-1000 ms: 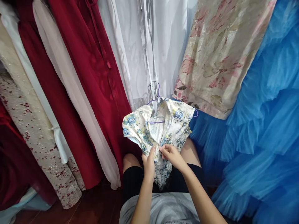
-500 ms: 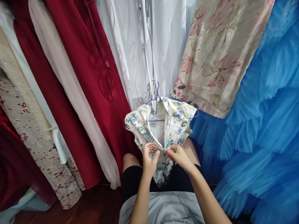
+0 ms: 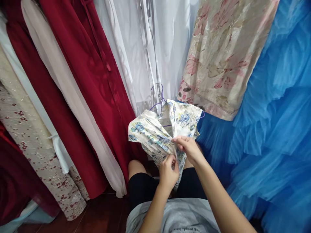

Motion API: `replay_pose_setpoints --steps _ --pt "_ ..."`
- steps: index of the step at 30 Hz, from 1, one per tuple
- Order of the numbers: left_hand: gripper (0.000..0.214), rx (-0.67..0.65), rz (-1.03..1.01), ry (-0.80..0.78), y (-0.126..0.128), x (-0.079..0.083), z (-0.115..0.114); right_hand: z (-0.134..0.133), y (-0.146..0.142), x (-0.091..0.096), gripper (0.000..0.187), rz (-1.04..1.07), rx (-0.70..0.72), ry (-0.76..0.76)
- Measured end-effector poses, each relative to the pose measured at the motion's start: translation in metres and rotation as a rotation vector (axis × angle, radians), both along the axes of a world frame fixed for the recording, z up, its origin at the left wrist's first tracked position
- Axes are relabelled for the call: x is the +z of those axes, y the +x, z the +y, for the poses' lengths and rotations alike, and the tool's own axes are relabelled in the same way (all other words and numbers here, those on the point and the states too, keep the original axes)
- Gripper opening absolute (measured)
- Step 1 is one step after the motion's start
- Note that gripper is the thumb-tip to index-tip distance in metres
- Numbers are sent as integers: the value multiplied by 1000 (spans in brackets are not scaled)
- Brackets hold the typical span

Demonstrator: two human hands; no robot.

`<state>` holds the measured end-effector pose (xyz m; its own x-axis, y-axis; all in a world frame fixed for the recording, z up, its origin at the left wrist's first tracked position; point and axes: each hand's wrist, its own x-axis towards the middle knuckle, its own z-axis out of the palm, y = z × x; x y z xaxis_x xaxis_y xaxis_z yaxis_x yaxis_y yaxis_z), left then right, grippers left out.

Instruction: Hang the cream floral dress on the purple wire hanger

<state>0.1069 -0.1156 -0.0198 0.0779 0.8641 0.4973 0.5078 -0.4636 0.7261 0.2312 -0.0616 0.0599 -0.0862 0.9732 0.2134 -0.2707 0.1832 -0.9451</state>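
Observation:
A small cream dress with a blue flower print (image 3: pixel 155 134) hangs on a purple wire hanger (image 3: pixel 159 100) in front of me, above my knees. My right hand (image 3: pixel 188 149) pinches the fabric at the dress's open back, about halfway up. My left hand (image 3: pixel 168 171) is closed on the cloth just below it, fingers curled into the folds. The two sides of the back lie nearly together under my hands.
Long garments hang all around: dark red gowns (image 3: pixel 97 81) and a pale pink one (image 3: pixel 73 97) to the left, white sheer fabric (image 3: pixel 150 48) behind, a beige floral dress (image 3: pixel 223 55) and a blue tulle skirt (image 3: pixel 272 129) to the right. Dark wood floor (image 3: pixel 102 216) lies below.
My right hand has risen up the back of the dress, drawing the two sides together. My left hand has shifted right and lower, gripping the cloth beneath it.

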Motion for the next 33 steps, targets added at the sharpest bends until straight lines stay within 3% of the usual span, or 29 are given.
replay_pose_setpoints --steps 6,9,13,15,18,22,24,27,30,33 --pt "24 8 424 8 11 16 -10 46 -2 93 23 157 5 110" --pt "28 -21 407 31 -4 26 -3 55 -8 113 21 183 58 115" --pt "13 -92 234 -2 -30 54 18 48 -15 104 22 123 52 148" --pt "12 -48 105 65 -38 81 29 41 -17 97 23 89 24 169" --pt "40 30 -51 294 -44 133 45 33 -17 92 24 31 -6 220" --pt "26 12 150 471 -43 187 59 30 -13 95 22 -41 -28 312" --pt "22 33 259 491 -39 198 63 33 -11 95 24 -88 -75 347" --pt "22 100 255 541 -38 202 68 42 -12 88 24 -194 -191 375" --pt "22 179 67 607 -58 202 83 47 -14 72 22 -338 -261 374" --pt "21 296 -290 609 -103 199 109 45 -13 55 23 -401 -249 329"
